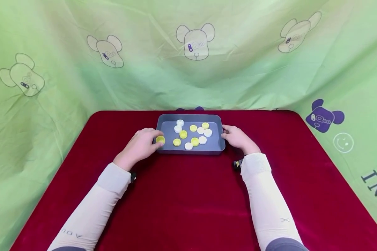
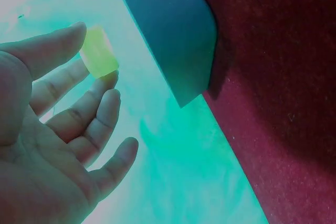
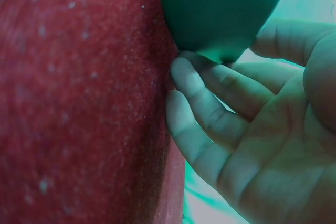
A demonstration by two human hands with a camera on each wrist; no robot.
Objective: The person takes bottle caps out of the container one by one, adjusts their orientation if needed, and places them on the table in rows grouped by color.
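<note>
In the head view a grey rectangular tray (image 1: 191, 152) sits toward the far side of the table, with several yellow caps (image 1: 183, 134) and several white caps (image 1: 208, 132) scattered on its floor. My left hand (image 1: 142, 143) pinches one yellow cap (image 2: 100, 52) between thumb and fingertips, just over the tray's left end. The ring and little fingers are loosely bent away from it. At the opposite end my right hand (image 1: 237, 137) holds the tray's wall (image 3: 220, 14), thumb by the rim and fingers curled low against the outside.
Dark red cloth (image 1: 188, 202) covers the table. Green printed curtains (image 1: 194, 83) hang close behind the table and along both sides. White sleeves cover both forearms, and a small black device (image 1: 237, 165) shows at the right wrist.
</note>
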